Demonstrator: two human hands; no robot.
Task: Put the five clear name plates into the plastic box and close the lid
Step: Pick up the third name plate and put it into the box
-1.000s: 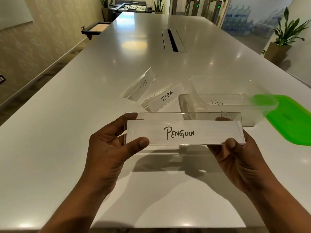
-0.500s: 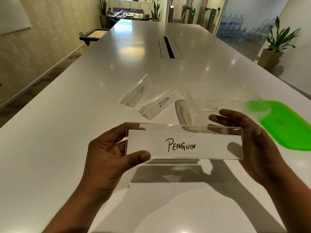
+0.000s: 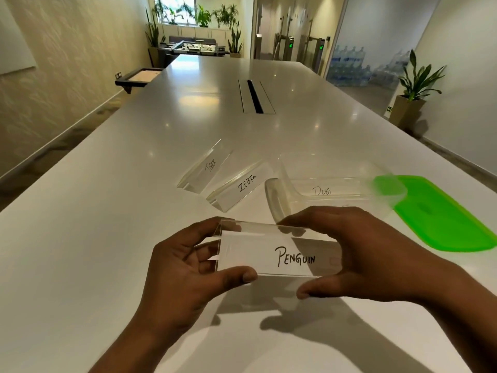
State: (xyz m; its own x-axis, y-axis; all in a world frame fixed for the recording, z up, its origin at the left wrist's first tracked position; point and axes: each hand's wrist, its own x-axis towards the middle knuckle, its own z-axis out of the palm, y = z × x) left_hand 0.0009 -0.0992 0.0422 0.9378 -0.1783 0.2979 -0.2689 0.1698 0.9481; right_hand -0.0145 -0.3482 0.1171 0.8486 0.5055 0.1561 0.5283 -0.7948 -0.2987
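A clear name plate marked PENGUIN (image 3: 269,251) is held above the white table (image 3: 107,211), in front of me. My left hand (image 3: 183,265) grips its left end, thumb on the lower edge. My right hand (image 3: 357,251) wraps over its right half, fingers on top, thumb below. Behind it stands the open clear plastic box (image 3: 336,168) with a plate marked DOG (image 3: 321,191) inside. Two plates lie left of the box: TIGER (image 3: 207,168) and ZEBRA (image 3: 242,185). The green lid (image 3: 441,214) lies flat to the right of the box.
A long cable slot (image 3: 255,96) is set into the table's middle farther back. A potted plant (image 3: 411,98) stands by the right wall, beyond the table edge. A table-football game and more plants are at the far end of the room.
My right hand has shifted from under the plate's right end to over its top, covering the right half. The plate sits lower and nearer to me. The view has tilted up.
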